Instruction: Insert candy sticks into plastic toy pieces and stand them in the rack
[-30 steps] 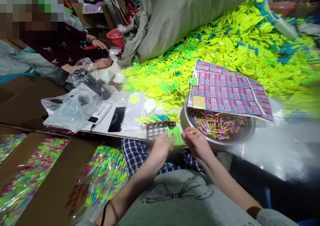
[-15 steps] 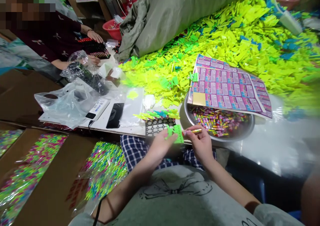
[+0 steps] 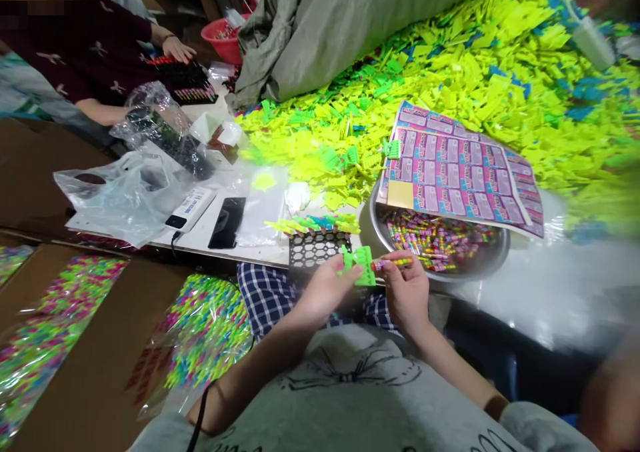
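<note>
Between the thumb and fingers of my left hand is a bright green plastic piece with a ridged edge. My right hand pinches a small striped candy tube, its red tip close to the green piece's right side; I cannot tell whether they touch. Just beyond my hands, a black honeycomb rack carries a row of yellow and blue pieces. To the right, a metal bowl holds many similar tubes, partly covered by printed label sheets.
Yellow-green plastic pieces are heaped behind. A phone, a white power bank and clear bags lie on the left. Cartons of bagged colourful pieces stand lower left. Another person's hand is at upper left.
Both hands have shifted slightly right with the green piece and the tube. The other person's arm has moved a little left in the view, which itself has shifted slightly.
</note>
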`<state>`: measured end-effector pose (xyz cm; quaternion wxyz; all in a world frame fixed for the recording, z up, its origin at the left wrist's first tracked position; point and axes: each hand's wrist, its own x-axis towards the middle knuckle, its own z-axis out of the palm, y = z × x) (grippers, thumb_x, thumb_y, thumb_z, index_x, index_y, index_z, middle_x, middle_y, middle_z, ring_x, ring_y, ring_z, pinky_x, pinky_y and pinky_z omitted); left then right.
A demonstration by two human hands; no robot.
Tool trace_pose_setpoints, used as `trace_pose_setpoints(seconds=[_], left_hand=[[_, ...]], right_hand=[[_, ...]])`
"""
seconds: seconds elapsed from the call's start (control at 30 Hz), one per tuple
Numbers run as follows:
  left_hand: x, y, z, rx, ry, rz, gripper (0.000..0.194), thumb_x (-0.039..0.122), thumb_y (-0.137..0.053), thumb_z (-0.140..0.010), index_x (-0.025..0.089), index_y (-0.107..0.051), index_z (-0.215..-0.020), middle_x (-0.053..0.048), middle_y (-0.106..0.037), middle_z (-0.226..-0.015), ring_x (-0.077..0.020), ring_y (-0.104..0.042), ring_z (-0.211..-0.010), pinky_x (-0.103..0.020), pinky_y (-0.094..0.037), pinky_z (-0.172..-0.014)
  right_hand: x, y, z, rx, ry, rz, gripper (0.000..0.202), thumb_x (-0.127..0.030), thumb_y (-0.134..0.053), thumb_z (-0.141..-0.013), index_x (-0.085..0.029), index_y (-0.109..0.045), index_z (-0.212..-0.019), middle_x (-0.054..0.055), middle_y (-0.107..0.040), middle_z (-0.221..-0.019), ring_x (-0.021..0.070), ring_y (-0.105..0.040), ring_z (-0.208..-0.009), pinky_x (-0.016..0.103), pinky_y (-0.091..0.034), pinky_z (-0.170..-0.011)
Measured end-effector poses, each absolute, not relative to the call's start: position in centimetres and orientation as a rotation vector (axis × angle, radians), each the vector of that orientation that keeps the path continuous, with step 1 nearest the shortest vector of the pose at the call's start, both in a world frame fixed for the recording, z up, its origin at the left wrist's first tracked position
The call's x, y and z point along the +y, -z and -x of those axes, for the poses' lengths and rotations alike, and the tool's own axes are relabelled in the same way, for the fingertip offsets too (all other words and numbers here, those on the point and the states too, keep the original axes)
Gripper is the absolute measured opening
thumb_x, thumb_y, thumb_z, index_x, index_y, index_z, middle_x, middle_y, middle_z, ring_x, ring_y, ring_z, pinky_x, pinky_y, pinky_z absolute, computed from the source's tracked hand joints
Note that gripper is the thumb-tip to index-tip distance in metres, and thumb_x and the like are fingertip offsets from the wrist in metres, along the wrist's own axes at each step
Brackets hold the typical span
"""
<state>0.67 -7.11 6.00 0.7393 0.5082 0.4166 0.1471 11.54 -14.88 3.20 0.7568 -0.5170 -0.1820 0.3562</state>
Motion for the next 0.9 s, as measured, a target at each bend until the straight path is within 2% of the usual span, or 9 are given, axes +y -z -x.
trace_pose_setpoints(seconds=[0.13, 0.37, 0.5, 0.6, 0.67, 0.73, 0.8, 0.83, 0.9], left_hand=[[-6.9, -6.6, -0.2, 1.011, -0.279, -1.306, 0.029, 0.038, -0.058, -0.072, 0.015, -0.058, -0.09, -0.004, -0.065, -0.088, -0.0183, -0.059, -0.081, -0.029, -0.044, -0.074], [-6.7, -6.4, 0.5, 0.934, -0.296, -1.328, 0.033, 0.04, -0.056, -0.073, 0.015, -0.057, -0.094, -0.003, -0.065, -0.088, -0.0164, -0.058, -0.079, -0.028, -0.044, -0.073], [-5.4, -5.1, 1.6, 0.934, -0.226, -1.418, 0.025, 0.037, -0.058, -0.071, 0.015, -0.059, -0.081, -0.001, -0.063, -0.077, -0.0142, -0.055, -0.069, -0.024, -0.043, -0.064], [-4.8, -4.7, 3.4, 0.9, -0.154, -1.428, 0.024, 0.038, -0.058, -0.071, 0.015, -0.06, -0.077, 0.0, -0.06, -0.067, -0.0118, -0.05, -0.058, -0.022, -0.04, -0.055], [-5.1, -4.6, 5.0, 0.826, -0.205, -1.384, 0.032, 0.043, -0.051, -0.076, 0.014, -0.062, -0.084, -0.002, -0.062, -0.072, -0.0121, -0.052, -0.059, -0.024, -0.042, -0.058], [-6.1, -4.0, 6.1, 0.757, -0.336, -1.356, 0.039, 0.045, -0.044, -0.081, 0.016, -0.06, -0.1, -0.006, -0.064, -0.091, -0.0145, -0.056, -0.072, -0.028, -0.045, -0.071], [-7.6, -2.9, 6.5, 0.774, -0.438, -1.382, 0.041, 0.041, -0.049, -0.079, 0.019, -0.055, -0.113, -0.007, -0.061, -0.107, -0.016, -0.057, -0.085, -0.03, -0.044, -0.082], [-8.5, -2.1, 6.3, 0.821, -0.477, -1.406, 0.04, 0.039, -0.055, -0.076, 0.021, -0.056, -0.112, -0.006, -0.061, -0.107, -0.0165, -0.057, -0.087, -0.03, -0.044, -0.083], [-10.1, -0.3, 5.4, 0.978, -0.588, -1.417, 0.031, 0.037, -0.059, -0.071, 0.019, -0.064, -0.097, -0.005, -0.064, -0.095, -0.0174, -0.058, -0.084, -0.029, -0.046, -0.08]], right_hand=[[-15.0, -3.8, -11.7, -0.516, -0.737, 1.243, 0.015, -0.024, -0.069, -0.07, -0.019, -0.058, -0.078, -0.002, -0.064, -0.068, 0.0103, -0.061, -0.064, 0.02, -0.049, -0.058], [-15.0, -3.6, -12.2, -0.604, -0.831, 1.348, 0.018, -0.03, -0.069, -0.068, -0.018, -0.058, -0.076, -0.002, -0.062, -0.066, 0.0111, -0.059, -0.061, 0.022, -0.048, -0.057], [-15.1, -1.8, -12.5, -0.788, -0.987, 1.498, 0.021, -0.035, -0.07, -0.066, -0.016, -0.06, -0.071, 0.002, -0.064, -0.071, 0.0151, -0.059, -0.067, 0.025, -0.046, -0.06], [-14.8, -0.6, -12.1, -0.809, -1.136, 1.545, 0.024, -0.037, -0.07, -0.064, -0.016, -0.058, -0.065, 0.0, -0.06, -0.063, 0.0119, -0.052, -0.057, 0.022, -0.039, -0.052], [-14.6, -0.2, -11.4, -0.638, -1.304, 1.413, 0.03, -0.042, -0.07, -0.063, -0.017, -0.054, -0.063, -0.004, -0.051, -0.051, 0.008, -0.042, -0.045, 0.02, -0.032, -0.044], [-14.4, 0.0, -10.1, -0.469, -1.447, 1.213, 0.038, -0.052, -0.066, -0.064, -0.018, -0.048, -0.062, -0.009, -0.036, -0.043, 0.0053, -0.029, -0.037, 0.019, -0.026, -0.039], [-14.2, 0.5, -8.5, -0.35, -1.545, 1.037, 0.042, -0.059, -0.06, -0.067, -0.02, -0.044, -0.063, -0.012, -0.024, -0.043, 0.0044, -0.019, -0.035, 0.019, -0.022, -0.036], [-14.2, 0.8, -7.5, -0.319, -1.574, 0.991, 0.042, -0.06, -0.059, -0.067, -0.02, -0.044, -0.065, -0.012, -0.022, -0.043, 0.0043, -0.017, -0.035, 0.019, -0.021, -0.036], [-14.3, 1.8, -5.5, -0.29, -1.611, 0.949, 0.04, -0.057, -0.06, -0.067, -0.02, -0.047, -0.071, -0.012, -0.027, -0.044, 0.0046, -0.02, -0.034, 0.019, -0.022, -0.036]])
